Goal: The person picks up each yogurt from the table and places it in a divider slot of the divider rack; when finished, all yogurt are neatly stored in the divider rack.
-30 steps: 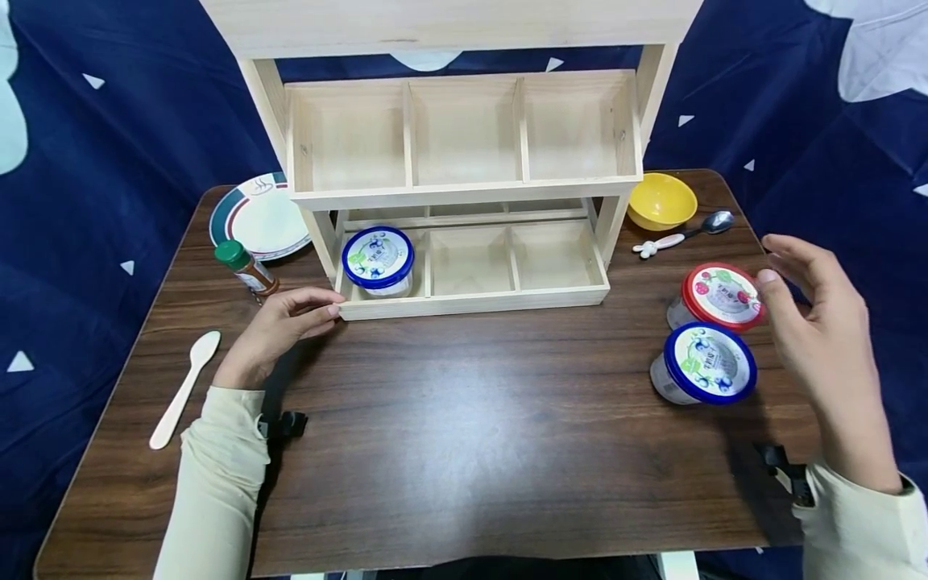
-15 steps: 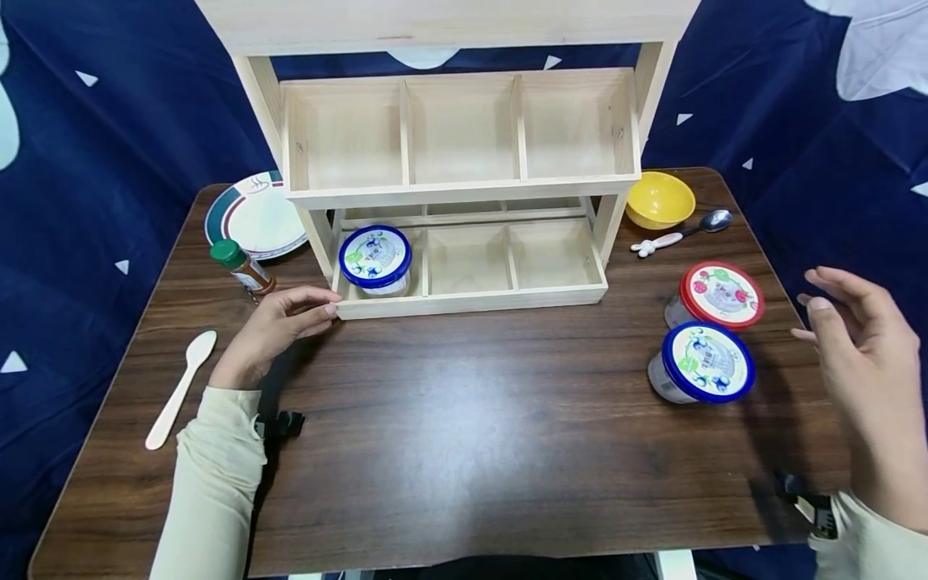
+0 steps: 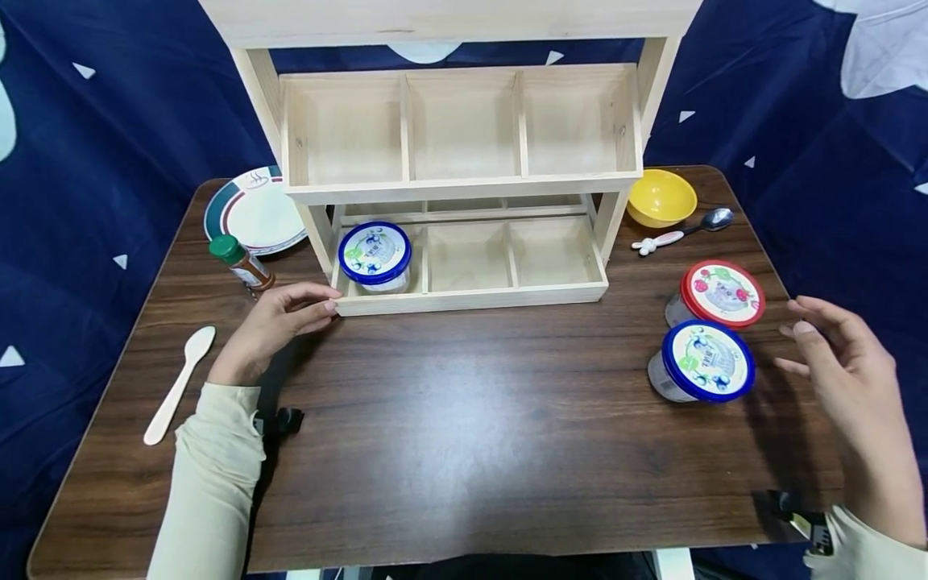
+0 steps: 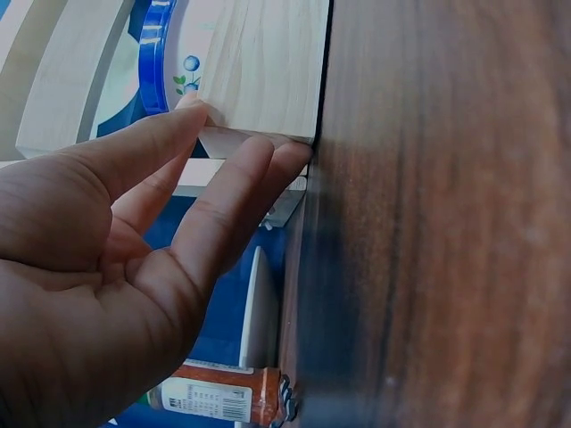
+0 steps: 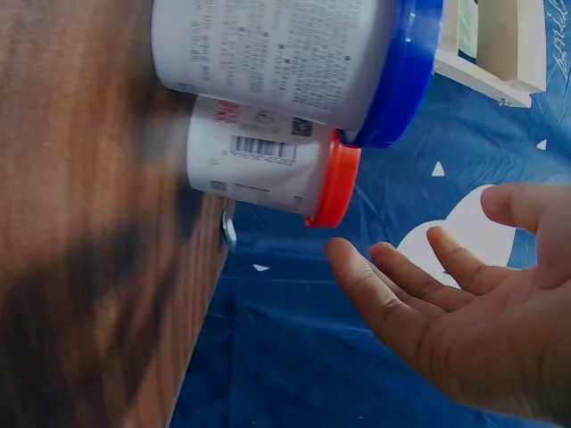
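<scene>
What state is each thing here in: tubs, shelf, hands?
Blue-lidded tub in shelf: lidded, upright, left lower compartment.
Blue-lidded tub on table: lidded, upright.
Red-lidded tub: lidded, upright.
Shelf: other compartments empty.
Left hand: fingertips touching shelf corner.
Right hand: open, holding nothing.

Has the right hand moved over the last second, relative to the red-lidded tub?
Yes. The right hand has pulled back from the red-lidded tub, toward the table's near right edge, and is open beside the blue-lidded tub.
</scene>
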`<state>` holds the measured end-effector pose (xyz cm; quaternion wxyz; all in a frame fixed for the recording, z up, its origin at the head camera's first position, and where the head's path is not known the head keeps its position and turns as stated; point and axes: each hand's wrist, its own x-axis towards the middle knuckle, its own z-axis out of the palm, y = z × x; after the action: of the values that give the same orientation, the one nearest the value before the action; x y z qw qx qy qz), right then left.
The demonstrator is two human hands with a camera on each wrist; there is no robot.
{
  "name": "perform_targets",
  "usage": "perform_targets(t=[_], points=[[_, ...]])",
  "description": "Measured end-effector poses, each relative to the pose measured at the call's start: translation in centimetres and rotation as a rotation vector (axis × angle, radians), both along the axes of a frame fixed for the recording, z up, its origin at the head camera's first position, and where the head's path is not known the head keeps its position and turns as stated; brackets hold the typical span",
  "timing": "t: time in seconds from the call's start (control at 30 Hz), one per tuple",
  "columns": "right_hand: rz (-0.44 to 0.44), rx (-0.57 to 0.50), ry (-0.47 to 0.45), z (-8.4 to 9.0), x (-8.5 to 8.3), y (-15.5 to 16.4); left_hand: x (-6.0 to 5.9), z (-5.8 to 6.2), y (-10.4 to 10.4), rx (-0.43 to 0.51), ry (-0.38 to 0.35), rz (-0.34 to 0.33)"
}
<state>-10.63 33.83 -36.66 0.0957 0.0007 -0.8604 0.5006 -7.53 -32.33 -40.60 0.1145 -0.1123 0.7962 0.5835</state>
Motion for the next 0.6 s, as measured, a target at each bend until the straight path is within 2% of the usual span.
perform_targets(t=[0.6], points=[[0.114,0.179,-0.115,-2.1,1.3,-0.1,0.1,0.3,0.2,0.018,0.011,-0.003]])
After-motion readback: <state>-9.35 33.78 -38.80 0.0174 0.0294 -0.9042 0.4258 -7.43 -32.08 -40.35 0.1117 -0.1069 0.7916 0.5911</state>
